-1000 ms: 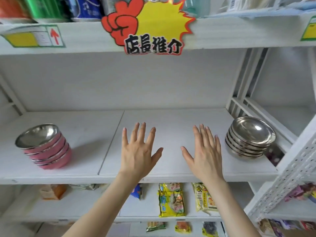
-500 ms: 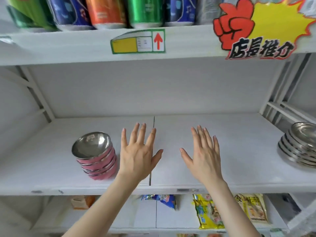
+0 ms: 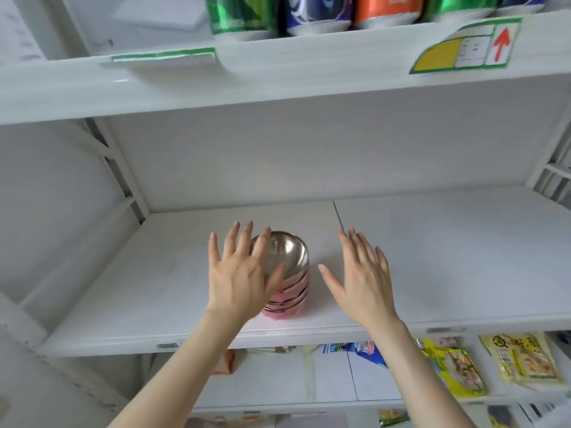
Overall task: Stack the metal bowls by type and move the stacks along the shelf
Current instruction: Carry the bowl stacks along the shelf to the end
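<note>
A stack of several pink-sided metal bowls stands on the white middle shelf, near its front edge. My left hand is open with fingers spread, in front of the stack's left side and hiding part of it. My right hand is open too, a short way to the right of the stack and apart from it. Whether the left hand touches the bowls I cannot tell. The stack of plain steel bowls is out of view.
Cans line the upper shelf, which carries a green and yellow price label. Snack packets lie on the lower shelf. A seam divides the middle shelf board; a slanted upright bounds its left end.
The view has swung left, so the pink stack now sits between my hands and the steel stack has left the frame. Both hands stay open and spread.
</note>
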`<state>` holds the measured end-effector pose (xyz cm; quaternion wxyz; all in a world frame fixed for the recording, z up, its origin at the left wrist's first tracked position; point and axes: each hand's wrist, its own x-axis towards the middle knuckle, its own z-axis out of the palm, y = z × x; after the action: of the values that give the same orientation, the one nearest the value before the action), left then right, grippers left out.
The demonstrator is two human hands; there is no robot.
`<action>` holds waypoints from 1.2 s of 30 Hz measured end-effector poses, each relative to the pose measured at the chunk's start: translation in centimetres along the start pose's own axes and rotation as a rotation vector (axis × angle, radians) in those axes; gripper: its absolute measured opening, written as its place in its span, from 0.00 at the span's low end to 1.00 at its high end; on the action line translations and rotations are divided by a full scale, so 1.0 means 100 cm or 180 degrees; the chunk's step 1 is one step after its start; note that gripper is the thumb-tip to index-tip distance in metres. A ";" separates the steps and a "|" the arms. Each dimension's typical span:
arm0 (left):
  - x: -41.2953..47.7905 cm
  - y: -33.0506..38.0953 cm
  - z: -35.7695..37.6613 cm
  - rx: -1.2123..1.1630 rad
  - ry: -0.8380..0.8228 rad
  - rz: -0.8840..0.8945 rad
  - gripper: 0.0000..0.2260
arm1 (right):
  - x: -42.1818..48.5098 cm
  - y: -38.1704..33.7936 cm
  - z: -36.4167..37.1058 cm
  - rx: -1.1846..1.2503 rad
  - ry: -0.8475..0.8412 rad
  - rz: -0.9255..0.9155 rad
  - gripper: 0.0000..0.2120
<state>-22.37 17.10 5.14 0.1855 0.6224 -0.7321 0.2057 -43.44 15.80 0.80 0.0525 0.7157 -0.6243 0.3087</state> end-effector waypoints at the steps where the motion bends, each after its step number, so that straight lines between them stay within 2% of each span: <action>1: -0.001 -0.010 0.003 -0.0076 -0.0128 -0.0129 0.31 | 0.001 -0.009 0.007 0.0143 -0.0105 0.0012 0.34; 4: -0.004 -0.033 0.020 -0.0631 -0.0586 -0.0595 0.34 | 0.005 -0.028 0.026 0.0835 -0.0485 0.0218 0.36; 7: -0.008 -0.045 0.042 -0.1974 -0.1083 -0.1187 0.35 | 0.008 -0.036 0.040 0.1970 -0.1027 0.0887 0.37; 10: -0.010 -0.046 0.053 -0.3450 -0.1656 -0.1854 0.43 | 0.010 -0.035 0.050 0.2839 -0.1328 0.1522 0.41; 13: -0.012 -0.044 0.058 -0.4162 -0.2217 -0.2221 0.40 | 0.010 -0.035 0.056 0.3395 -0.1682 0.1928 0.46; 17: -0.013 -0.040 0.064 -0.4352 -0.2329 -0.2336 0.41 | 0.008 -0.038 0.062 0.4021 -0.1854 0.2096 0.32; 22: -0.009 -0.032 0.059 -0.4498 -0.2123 -0.2300 0.43 | 0.010 -0.037 0.061 0.4077 -0.1704 0.1995 0.22; 27: -0.002 -0.019 0.048 -0.4488 -0.2063 -0.2096 0.38 | 0.014 -0.025 0.039 0.4056 -0.1540 0.1857 0.23; 30: 0.004 -0.004 0.043 -0.4502 -0.2048 -0.2049 0.30 | 0.017 -0.013 0.024 0.4041 -0.1553 0.1789 0.25; 33: 0.009 0.016 0.040 -0.4527 -0.2035 -0.2041 0.29 | 0.019 0.006 0.011 0.4033 -0.1603 0.1722 0.24; 36: 0.016 0.043 0.038 -0.4521 -0.2004 -0.2038 0.30 | 0.023 0.032 0.000 0.3939 -0.1645 0.1674 0.31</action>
<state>-26.96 14.33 2.43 0.3696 0.5637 -0.4932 -0.5499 -46.31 13.18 0.99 -0.5881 0.4904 -0.4791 0.4291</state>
